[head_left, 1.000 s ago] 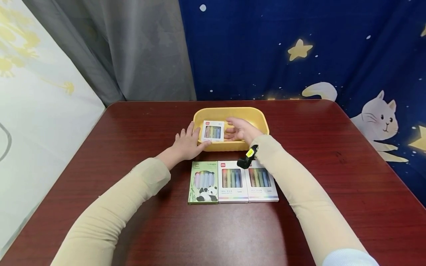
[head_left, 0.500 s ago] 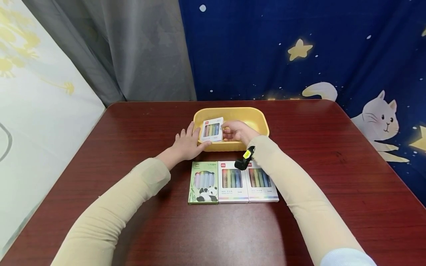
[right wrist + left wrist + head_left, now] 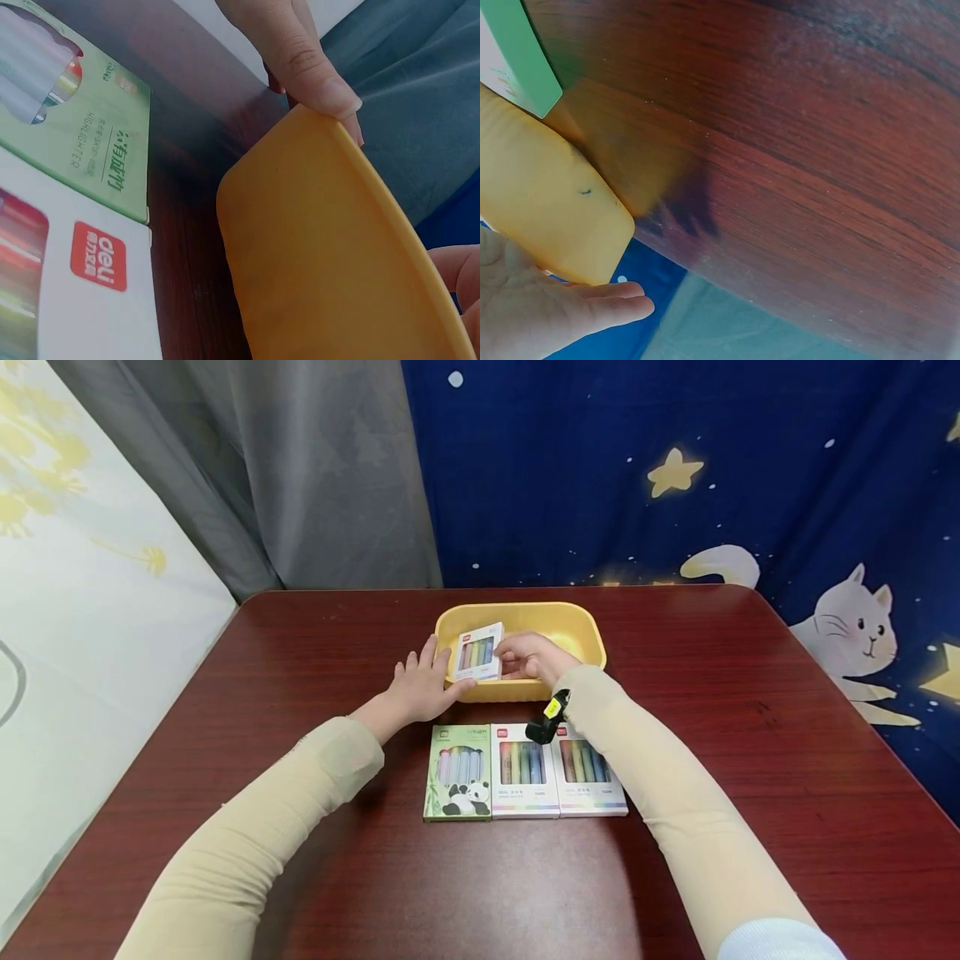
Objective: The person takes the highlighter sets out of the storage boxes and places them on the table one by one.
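Note:
A yellow plastic basin (image 3: 513, 692) holds a small white windowed box (image 3: 478, 652) of coloured sticks, which leans tilted at its left end. My right hand (image 3: 536, 656) reaches into the basin and grips the box's right edge with curled fingers. At the basin's left end my left hand (image 3: 422, 685) rests on the rim, fingers straight and spread. Its thumb (image 3: 330, 94) lies over the rim in the right wrist view. In front of the basin lie a green panda box (image 3: 459, 772) of highlighters and two larger white boxes, a middle one (image 3: 525, 772) and a right one (image 3: 588, 777), side by side.
A dark red wooden table (image 3: 322, 635) carries everything. Behind it hang a grey curtain (image 3: 337, 468) and a blue star-patterned curtain (image 3: 540, 468). A black wrist camera (image 3: 547, 718) on my right wrist overlaps the white boxes.
My right hand has moved left onto the small box's edge. The box has gone from standing straight to leaning at an angle. My left hand has stayed on the rim.

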Action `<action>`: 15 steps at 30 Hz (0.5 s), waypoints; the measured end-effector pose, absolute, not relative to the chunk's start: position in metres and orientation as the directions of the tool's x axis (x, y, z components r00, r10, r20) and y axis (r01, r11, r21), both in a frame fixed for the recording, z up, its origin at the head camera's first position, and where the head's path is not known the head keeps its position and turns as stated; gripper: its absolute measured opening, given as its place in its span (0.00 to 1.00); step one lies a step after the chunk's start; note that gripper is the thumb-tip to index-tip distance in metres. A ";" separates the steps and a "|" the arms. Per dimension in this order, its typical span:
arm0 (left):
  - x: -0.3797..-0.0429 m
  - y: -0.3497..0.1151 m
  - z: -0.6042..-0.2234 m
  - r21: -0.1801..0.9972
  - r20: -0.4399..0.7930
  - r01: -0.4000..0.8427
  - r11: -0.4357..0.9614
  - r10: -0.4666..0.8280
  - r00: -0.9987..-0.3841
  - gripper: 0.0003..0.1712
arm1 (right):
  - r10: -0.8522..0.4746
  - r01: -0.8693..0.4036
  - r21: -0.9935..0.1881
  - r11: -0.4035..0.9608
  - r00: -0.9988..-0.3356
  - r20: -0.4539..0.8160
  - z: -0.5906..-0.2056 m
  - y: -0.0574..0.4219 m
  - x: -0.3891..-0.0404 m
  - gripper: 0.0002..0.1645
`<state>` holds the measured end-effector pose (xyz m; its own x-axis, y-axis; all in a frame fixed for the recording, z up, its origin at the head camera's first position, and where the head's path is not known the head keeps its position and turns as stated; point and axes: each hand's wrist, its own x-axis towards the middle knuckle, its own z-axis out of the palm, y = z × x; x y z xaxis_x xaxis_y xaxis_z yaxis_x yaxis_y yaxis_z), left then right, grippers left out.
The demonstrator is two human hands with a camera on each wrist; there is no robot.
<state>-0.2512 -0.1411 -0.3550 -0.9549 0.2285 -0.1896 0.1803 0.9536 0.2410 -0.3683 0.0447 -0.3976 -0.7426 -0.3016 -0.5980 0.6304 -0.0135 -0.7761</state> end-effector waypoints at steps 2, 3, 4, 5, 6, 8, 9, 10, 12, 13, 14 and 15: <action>-0.251 -0.141 -0.355 0.240 -0.189 0.181 0.954 0.229 -0.955 0.48 | -0.319 0.629 -0.777 -0.021 -0.741 -0.591 -0.408 0.051 -0.380 0.21; -0.251 -0.140 -0.356 0.240 -0.187 0.182 0.954 0.229 -0.955 0.48 | -0.322 0.629 -0.777 -0.019 -0.740 -0.590 -0.417 0.053 -0.389 0.22; -0.252 -0.140 -0.356 0.239 -0.186 0.182 0.954 0.229 -0.955 0.48 | -0.336 0.626 -0.779 -0.037 -0.742 -0.580 -0.429 0.055 -0.400 0.22; -0.252 -0.140 -0.356 0.237 -0.186 0.184 0.954 0.231 -0.955 0.49 | -0.319 0.621 -0.783 -0.038 -0.750 -0.580 -0.429 0.054 -0.401 0.24; -0.252 -0.140 -0.356 0.234 -0.186 0.187 0.954 0.232 -0.955 0.49 | -0.328 0.615 -0.788 -0.043 -0.753 -0.570 -0.432 0.057 -0.405 0.24; -0.252 -0.140 -0.356 0.233 -0.186 0.189 0.954 0.235 -0.954 0.49 | -0.305 0.605 -0.795 -0.040 -0.765 -0.567 -0.436 0.057 -0.412 0.26; -0.253 -0.140 -0.356 0.232 -0.185 0.192 0.954 0.237 -0.954 0.49 | -0.305 0.600 -0.799 -0.036 -0.768 -0.563 -0.434 0.059 -0.412 0.26; -0.253 -0.140 -0.356 0.229 -0.185 0.194 0.954 0.239 -0.953 0.49 | -0.308 0.594 -0.803 -0.044 -0.773 -0.555 -0.433 0.061 -0.412 0.27; -0.253 -0.141 -0.356 0.230 -0.186 0.196 0.953 0.241 -0.953 0.49 | -0.300 0.579 -0.815 -0.029 -0.783 -0.545 -0.425 0.065 -0.408 0.27; -0.253 -0.141 -0.355 0.231 -0.187 0.196 0.953 0.241 -0.952 0.49 | -0.281 0.576 -0.817 -0.017 -0.787 -0.549 -0.417 0.066 -0.403 0.28; -0.253 -0.141 -0.355 0.232 -0.189 0.198 0.952 0.243 -0.951 0.49 | -0.276 0.571 -0.821 -0.015 -0.791 -0.546 -0.411 0.068 -0.399 0.28; -0.253 -0.141 -0.355 0.231 -0.190 0.199 0.953 0.244 -0.951 0.49 | -0.270 0.566 -0.824 -0.019 -0.796 -0.541 -0.404 0.070 -0.394 0.28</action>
